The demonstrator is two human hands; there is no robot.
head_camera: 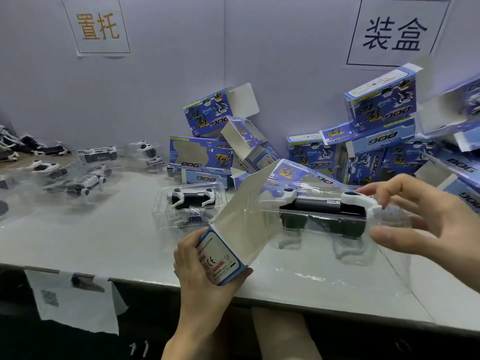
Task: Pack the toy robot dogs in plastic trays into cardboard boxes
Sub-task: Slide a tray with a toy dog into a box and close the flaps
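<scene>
Fingers of the right hand (pixel 426 224) pinched the clear tray (pixel 324 224) (toy dog (pixel 322 211) inside); left hand (pixel 205 271) gripped the open box (pixel 228 245). Blue boxes (pixel 376 141) were piled at 1 o'clock on the grey table (pixel 91 235).

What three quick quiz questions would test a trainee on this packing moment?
1. True or false: the tray in the right hand is already fully inside the box.
2. Which hand grips the box's closed end? A) left B) right C) neither
3. Fill in: a second trayed dog sits on the ____, left of the held box.

Key
1. False: most of the tray is outside the open end.
2. A: the left hand wraps the end with the warning label.
3. table.
</scene>
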